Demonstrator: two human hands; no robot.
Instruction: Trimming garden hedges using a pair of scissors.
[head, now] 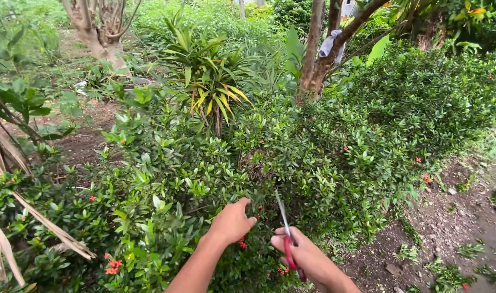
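Observation:
My right hand (302, 252) grips red-handled scissors (287, 233), their metal blades pointing up into a low green shrub (291, 152) dotted with small red flowers. My left hand (232, 221) reaches into the shrub's leaves just left of the blades, fingers curled around foliage; what it grips is hidden among the leaves. A red flower cluster (242, 243) shows between my two hands.
A tree trunk (318, 59) with a pale cloth (332, 44) tied on it rises behind the shrub. A spiky yellow-green plant (210, 81) stands at centre back. Dry palm fronds (9, 217) hang at left. A bare dirt path (454, 228) runs along the right.

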